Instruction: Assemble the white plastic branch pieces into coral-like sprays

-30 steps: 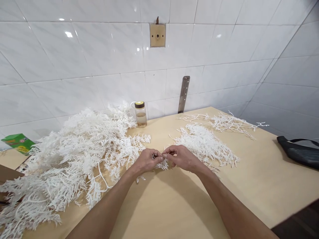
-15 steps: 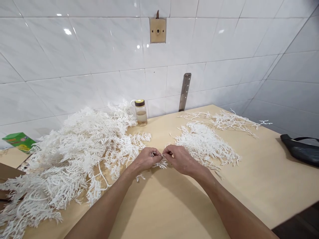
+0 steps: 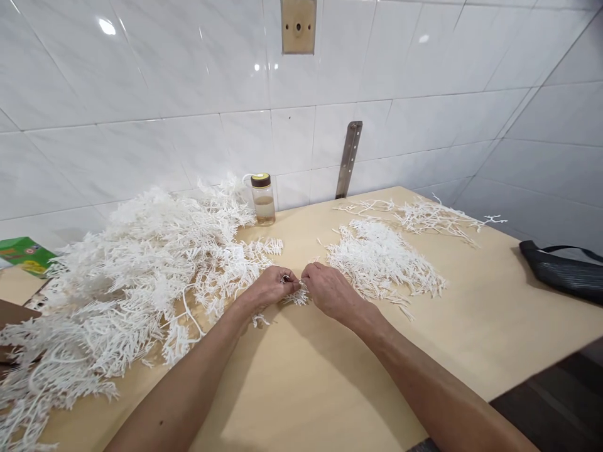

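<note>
My left hand (image 3: pixel 274 286) pinches a small white branching sprig (image 3: pixel 298 296), which looks like artificial foliage and hangs just under the fingertips. Close against it is my right hand (image 3: pixel 326 286), its fingers curled in at the same sprig; what lies between them is mostly hidden. A large heap of white feathery branches (image 3: pixel 155 270) spreads over the table's left side. Just beyond my right hand lies a smaller pile of white sprigs (image 3: pixel 381 257). Farther back on the right are bare white stems (image 3: pixel 424 216).
On the wooden table (image 3: pixel 301 376), a lidded bottle of liquid (image 3: pixel 264 204) stands by the tiled wall. A metal strip (image 3: pixel 349 160) leans there. A black bag (image 3: pixel 563 273) sits at the right edge, a green box (image 3: pixel 28 254) at far left.
The view has tilted down, so everything except the near arms sits higher in the picture. Both hands stay close together at the sprig, with the right fingers more curled in.
</note>
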Demonstrator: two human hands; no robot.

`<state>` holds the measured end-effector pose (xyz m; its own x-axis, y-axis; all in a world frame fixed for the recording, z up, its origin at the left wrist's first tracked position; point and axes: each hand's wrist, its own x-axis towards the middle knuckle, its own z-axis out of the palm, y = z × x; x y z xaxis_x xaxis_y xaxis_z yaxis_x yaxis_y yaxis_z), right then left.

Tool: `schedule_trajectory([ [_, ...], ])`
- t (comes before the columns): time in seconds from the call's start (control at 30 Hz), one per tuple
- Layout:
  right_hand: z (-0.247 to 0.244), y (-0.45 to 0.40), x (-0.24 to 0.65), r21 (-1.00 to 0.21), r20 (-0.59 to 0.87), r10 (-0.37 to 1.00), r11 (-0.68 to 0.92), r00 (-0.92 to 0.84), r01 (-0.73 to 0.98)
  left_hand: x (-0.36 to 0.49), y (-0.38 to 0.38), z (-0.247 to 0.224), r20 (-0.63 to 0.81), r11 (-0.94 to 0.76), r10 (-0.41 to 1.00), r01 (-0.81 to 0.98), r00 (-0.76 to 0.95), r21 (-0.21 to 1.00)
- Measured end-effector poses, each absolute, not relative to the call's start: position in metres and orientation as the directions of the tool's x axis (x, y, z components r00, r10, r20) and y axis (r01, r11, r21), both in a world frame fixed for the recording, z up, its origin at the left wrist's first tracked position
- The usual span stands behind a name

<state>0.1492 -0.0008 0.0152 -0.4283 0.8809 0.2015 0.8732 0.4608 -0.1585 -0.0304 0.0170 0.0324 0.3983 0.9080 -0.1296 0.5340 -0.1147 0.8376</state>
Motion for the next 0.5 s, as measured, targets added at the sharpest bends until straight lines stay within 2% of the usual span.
schedule_trajectory([
  [0.1, 0.014, 0.008, 0.162, -0.155, 0.201, 0.944, 0.294, -0.261, 0.943, -0.033, 0.015, 0.028, -0.115, -0.161, 0.889, 0.537, 0.444, 0.828],
  [0.17, 0.016, 0.014, 0.175, -0.241, 0.236, 0.966, 0.164, -0.107, 0.956, -0.034, 0.013, 0.025, -0.096, -0.17, 0.892, 0.524, 0.442, 0.835],
  [0.23, 0.02, 0.016, 0.185, -0.365, 0.327, 0.944, 0.168, -0.043, 0.916, -0.034, 0.012, 0.023, -0.075, -0.156, 0.904, 0.489, 0.42, 0.858],
  [0.3, 0.025, 0.015, 0.188, -0.52, 0.347, 0.936, 0.24, -0.053, 0.82, -0.033, 0.011, 0.022, -0.053, -0.145, 0.912, 0.44, 0.407, 0.886],
  [0.4, 0.031, 0.007, 0.18, -0.717, 0.227, 0.955, 0.296, -0.19, 0.631, -0.03, 0.01, 0.021, -0.004, -0.154, 0.922, 0.376, 0.388, 0.914],
  [0.5, 0.032, 0.003, 0.169, -0.757, 0.136, 0.94, 0.302, -0.312, 0.58, -0.028, 0.009, 0.02, 0.019, -0.161, 0.924, 0.345, 0.381, 0.925],
])
